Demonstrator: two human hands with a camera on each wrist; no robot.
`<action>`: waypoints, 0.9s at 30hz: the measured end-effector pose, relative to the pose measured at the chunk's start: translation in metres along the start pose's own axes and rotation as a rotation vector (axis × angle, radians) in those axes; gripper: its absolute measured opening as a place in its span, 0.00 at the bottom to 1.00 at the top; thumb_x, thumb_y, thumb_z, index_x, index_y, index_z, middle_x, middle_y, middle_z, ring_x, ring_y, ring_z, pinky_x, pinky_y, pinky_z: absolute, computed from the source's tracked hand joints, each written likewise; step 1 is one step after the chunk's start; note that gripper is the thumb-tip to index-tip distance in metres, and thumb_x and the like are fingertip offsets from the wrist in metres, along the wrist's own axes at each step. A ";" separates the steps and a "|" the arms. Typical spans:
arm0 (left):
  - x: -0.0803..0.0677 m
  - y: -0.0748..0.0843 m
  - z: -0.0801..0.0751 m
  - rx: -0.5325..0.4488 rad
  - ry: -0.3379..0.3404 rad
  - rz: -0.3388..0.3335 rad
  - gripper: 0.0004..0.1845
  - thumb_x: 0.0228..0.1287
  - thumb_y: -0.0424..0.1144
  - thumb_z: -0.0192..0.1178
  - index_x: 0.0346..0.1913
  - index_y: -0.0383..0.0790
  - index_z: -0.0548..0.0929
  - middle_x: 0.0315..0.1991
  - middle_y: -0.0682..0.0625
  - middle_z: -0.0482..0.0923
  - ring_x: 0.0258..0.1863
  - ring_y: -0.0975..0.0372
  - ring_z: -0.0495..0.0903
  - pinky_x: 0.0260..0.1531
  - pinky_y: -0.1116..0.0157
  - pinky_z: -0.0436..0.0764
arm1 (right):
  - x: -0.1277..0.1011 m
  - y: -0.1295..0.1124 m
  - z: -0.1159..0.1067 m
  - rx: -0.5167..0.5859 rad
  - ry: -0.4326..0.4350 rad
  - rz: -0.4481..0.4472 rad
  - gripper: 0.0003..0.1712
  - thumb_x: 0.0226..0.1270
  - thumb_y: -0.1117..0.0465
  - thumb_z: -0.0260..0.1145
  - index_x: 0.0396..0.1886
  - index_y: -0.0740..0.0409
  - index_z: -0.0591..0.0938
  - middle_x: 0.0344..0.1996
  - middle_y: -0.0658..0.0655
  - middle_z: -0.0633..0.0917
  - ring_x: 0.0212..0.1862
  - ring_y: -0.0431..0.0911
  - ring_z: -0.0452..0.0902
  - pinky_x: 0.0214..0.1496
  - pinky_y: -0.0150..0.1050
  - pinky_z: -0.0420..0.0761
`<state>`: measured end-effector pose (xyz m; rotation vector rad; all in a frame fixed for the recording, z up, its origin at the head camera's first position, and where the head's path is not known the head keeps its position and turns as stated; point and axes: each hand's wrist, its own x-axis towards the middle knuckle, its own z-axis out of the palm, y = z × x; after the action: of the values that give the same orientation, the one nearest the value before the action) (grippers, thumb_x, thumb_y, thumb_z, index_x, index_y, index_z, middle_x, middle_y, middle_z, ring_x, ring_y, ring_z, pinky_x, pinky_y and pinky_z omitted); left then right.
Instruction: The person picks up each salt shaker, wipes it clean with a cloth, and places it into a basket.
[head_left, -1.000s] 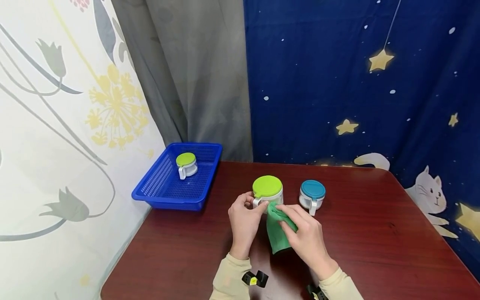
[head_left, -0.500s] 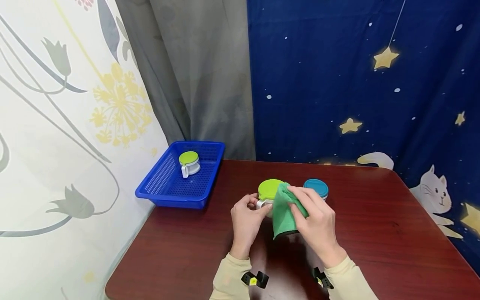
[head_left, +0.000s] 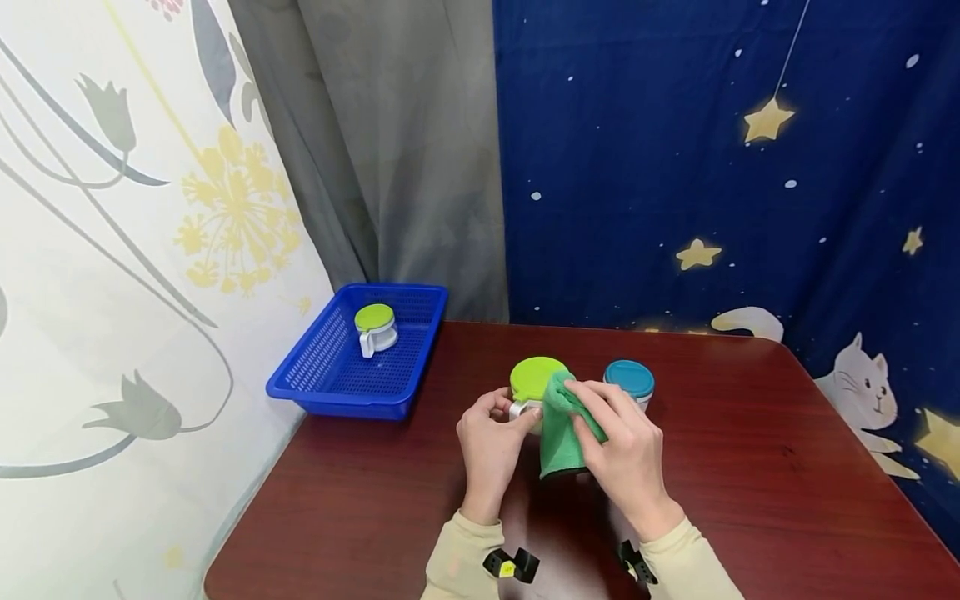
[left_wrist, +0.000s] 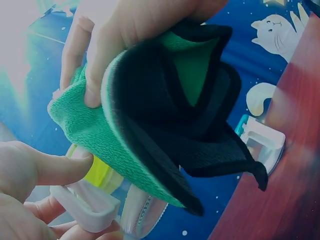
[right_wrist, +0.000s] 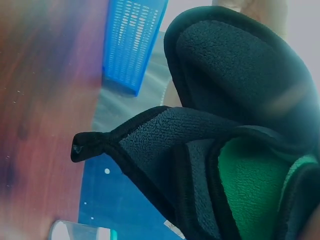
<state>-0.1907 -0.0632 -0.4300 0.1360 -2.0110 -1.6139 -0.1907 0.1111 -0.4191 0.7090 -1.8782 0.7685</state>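
A clear jar with a lime-green lid [head_left: 534, 377] and a white handle [left_wrist: 92, 210] is in my left hand [head_left: 487, 454], whose fingers and thumb grip the handle side. My right hand [head_left: 626, 454] pinches a folded green cloth [head_left: 558, 442] at the right of the lid, and the cloth hides much of the jar's front. In both wrist views the cloth shows a dark grey underside with black edging, hanging in loose folds. Just behind my right hand stands a similar jar with a teal lid [head_left: 630, 377], partly covered by the fingers in the head view.
A blue perforated basket [head_left: 337, 405] stands at the table's back left, with another lime-lidded jar [head_left: 375, 327] inside. The dark red-brown table [head_left: 360, 517] ends at a grey curtain [head_left: 442, 167] and a navy starry curtain [head_left: 637, 167]. A patterned white wall covering [head_left: 150, 275] borders the left.
My right hand has brought the cloth up from the jar's front to the right edge of its lid, then slightly lower. My left hand keeps its grip on the handle.
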 end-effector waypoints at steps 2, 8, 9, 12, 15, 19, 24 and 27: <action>0.000 0.001 -0.002 -0.011 0.008 -0.006 0.16 0.40 0.38 0.83 0.21 0.44 0.80 0.42 0.55 0.87 0.30 0.61 0.80 0.26 0.63 0.81 | -0.003 0.000 0.001 0.006 -0.002 0.005 0.28 0.52 0.69 0.76 0.56 0.51 0.86 0.48 0.53 0.85 0.47 0.50 0.83 0.39 0.49 0.84; 0.002 0.003 -0.009 -0.033 0.031 0.006 0.16 0.40 0.38 0.83 0.22 0.43 0.81 0.44 0.53 0.87 0.29 0.60 0.80 0.25 0.64 0.81 | -0.023 0.005 0.007 0.007 -0.023 0.032 0.27 0.51 0.68 0.75 0.54 0.50 0.87 0.47 0.51 0.86 0.43 0.47 0.84 0.36 0.46 0.83; 0.003 0.003 -0.011 -0.033 0.035 0.010 0.16 0.40 0.37 0.83 0.22 0.43 0.81 0.44 0.53 0.87 0.29 0.60 0.80 0.25 0.64 0.81 | -0.027 0.006 0.009 0.007 -0.030 0.037 0.27 0.51 0.69 0.76 0.53 0.49 0.88 0.46 0.50 0.86 0.42 0.47 0.84 0.35 0.45 0.83; 0.004 0.003 -0.014 -0.033 0.045 0.013 0.17 0.40 0.37 0.83 0.21 0.43 0.80 0.44 0.55 0.87 0.28 0.60 0.80 0.25 0.64 0.82 | -0.036 0.010 0.012 0.012 -0.057 0.054 0.27 0.50 0.69 0.76 0.53 0.49 0.88 0.45 0.49 0.86 0.42 0.45 0.84 0.35 0.44 0.82; 0.005 0.003 -0.015 -0.049 0.047 0.007 0.17 0.40 0.36 0.83 0.21 0.42 0.80 0.44 0.54 0.87 0.29 0.60 0.81 0.25 0.64 0.82 | -0.040 0.012 0.015 0.023 -0.072 0.070 0.27 0.50 0.69 0.76 0.53 0.48 0.88 0.46 0.49 0.85 0.43 0.45 0.83 0.37 0.44 0.83; 0.006 0.002 -0.015 -0.087 0.027 0.000 0.16 0.42 0.35 0.82 0.22 0.41 0.80 0.44 0.53 0.87 0.30 0.60 0.83 0.26 0.64 0.84 | -0.040 0.012 0.015 0.030 -0.078 0.092 0.27 0.52 0.68 0.76 0.54 0.48 0.87 0.47 0.47 0.85 0.44 0.43 0.83 0.41 0.41 0.82; 0.004 0.002 -0.016 -0.141 0.001 -0.005 0.16 0.44 0.36 0.82 0.23 0.41 0.80 0.45 0.52 0.87 0.31 0.59 0.84 0.27 0.63 0.85 | -0.040 0.009 0.014 0.059 -0.068 0.117 0.27 0.53 0.68 0.75 0.55 0.49 0.86 0.47 0.46 0.85 0.46 0.42 0.83 0.48 0.30 0.79; 0.003 0.002 -0.014 -0.171 -0.007 -0.005 0.16 0.45 0.36 0.81 0.24 0.41 0.80 0.44 0.51 0.87 0.31 0.59 0.85 0.27 0.64 0.84 | -0.040 0.009 0.014 0.088 -0.056 0.131 0.27 0.53 0.69 0.75 0.55 0.51 0.86 0.47 0.47 0.85 0.47 0.43 0.83 0.52 0.26 0.76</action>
<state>-0.1861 -0.0766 -0.4247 0.0715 -1.8684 -1.7824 -0.1899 0.1121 -0.4629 0.6725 -1.9662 0.9281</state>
